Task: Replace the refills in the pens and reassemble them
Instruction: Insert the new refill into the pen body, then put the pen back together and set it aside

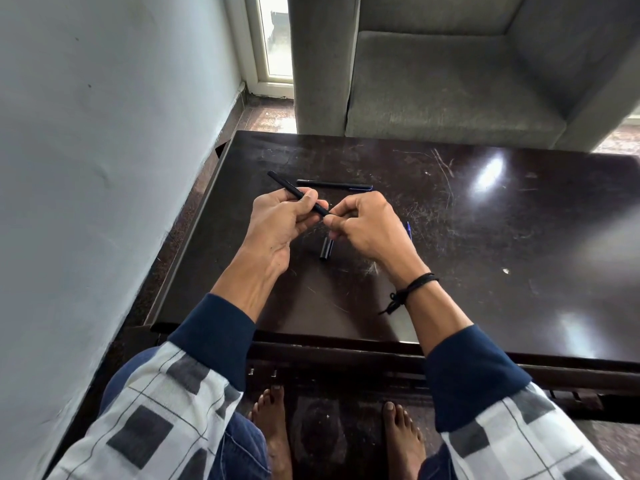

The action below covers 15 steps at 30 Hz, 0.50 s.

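Observation:
My left hand (282,221) grips a black pen barrel (292,190) that points up and to the left above the dark table (485,237). My right hand (363,225) pinches something small at the barrel's near end; what it is stays hidden by the fingers. A short black pen part (326,250) hangs or lies just below my right fingers. A second black pen (334,185) lies flat on the table behind the hands. A blue pen piece (409,230) shows past my right hand, mostly hidden.
A grey sofa (450,81) stands behind the table. A pale wall (104,168) runs close along the left. My bare feet are on the floor under the table's near edge (346,344).

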### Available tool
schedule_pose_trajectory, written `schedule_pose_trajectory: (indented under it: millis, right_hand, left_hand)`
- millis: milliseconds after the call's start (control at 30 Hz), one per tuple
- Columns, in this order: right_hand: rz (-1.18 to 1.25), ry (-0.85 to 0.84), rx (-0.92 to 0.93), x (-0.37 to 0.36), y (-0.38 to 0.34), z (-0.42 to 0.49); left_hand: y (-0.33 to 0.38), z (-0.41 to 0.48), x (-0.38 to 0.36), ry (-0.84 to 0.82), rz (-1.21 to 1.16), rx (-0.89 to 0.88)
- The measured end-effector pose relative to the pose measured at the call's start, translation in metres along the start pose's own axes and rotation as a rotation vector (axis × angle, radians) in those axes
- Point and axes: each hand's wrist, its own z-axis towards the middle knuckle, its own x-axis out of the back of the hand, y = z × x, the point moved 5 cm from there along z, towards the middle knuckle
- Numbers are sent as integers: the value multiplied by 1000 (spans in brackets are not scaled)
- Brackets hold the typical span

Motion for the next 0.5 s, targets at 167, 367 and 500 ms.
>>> schedule_pose_trajectory:
  millis: [167,367,500]
  right_hand:
    - [105,57,28,3,-1,-1]
    - [-216,10,13,5,3,-3]
    - [-492,-86,115,-14,4,-4]
  left_hand:
    - [6,0,3,28,-50,-24]
    - [9,6,18,167,-126,-22]
    - [8,7,19,178,-123,-18]
